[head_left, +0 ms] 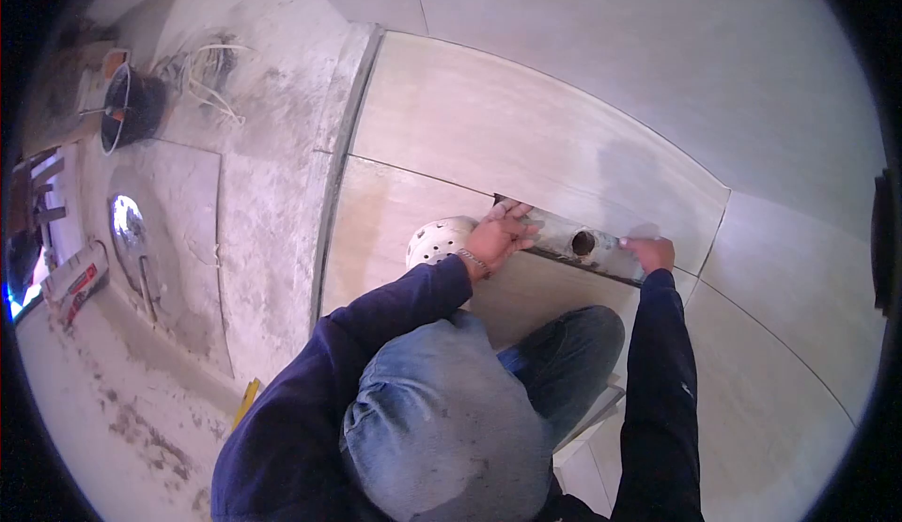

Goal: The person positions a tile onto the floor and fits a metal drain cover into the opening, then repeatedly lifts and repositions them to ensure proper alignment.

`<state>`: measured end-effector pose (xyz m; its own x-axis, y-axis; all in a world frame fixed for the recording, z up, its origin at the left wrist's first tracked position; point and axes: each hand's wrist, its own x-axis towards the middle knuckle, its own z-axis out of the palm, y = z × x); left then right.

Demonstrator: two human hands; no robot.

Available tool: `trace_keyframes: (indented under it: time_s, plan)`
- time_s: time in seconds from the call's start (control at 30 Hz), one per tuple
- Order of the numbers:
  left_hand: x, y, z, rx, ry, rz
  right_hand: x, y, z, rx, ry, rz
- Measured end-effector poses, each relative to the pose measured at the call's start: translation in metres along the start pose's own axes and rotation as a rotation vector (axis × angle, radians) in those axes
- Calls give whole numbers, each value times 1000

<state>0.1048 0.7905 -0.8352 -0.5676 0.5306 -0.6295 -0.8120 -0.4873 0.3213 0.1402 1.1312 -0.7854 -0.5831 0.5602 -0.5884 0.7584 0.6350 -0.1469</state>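
Note:
A long narrow slot (pixel 554 234) is cut in the light floor tiles, with a dark round hole (pixel 583 242) inside it. At the slot's left end rests my left hand (pixel 500 236), fingers spread over the edge and holding nothing visible. My right hand (pixel 650 252) is at the slot's right end, its index finger stretched toward the edge and the other fingers curled. Whether anything small is under those curled fingers is hidden. A white perforated shoe (pixel 436 243) is just left of my left wrist.
My jeans-clad knees (pixel 442 419) are below the slot. To the left, past the tile edge, lies rough dusty floor (pixel 272 146) with a black bucket (pixel 136 109), pale cables (pixel 202 80), a round mirror-like object (pixel 127 221) and a white printed bag (pixel 77 282).

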Motion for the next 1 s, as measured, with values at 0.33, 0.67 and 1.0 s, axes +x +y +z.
trace_keyframes:
  time_s: [0.33, 0.67, 1.0]
  plan:
    - [5, -11, -14, 415, -79, 266, 24, 38, 34, 60, 191, 30]
    - [2, 0, 0, -4, -1, -42, -46, -13, 71, 1601, 37, 289]
    - [-2, 2, 8, -18, 6, -49, -21, -26, 79, 2085, 42, 422]
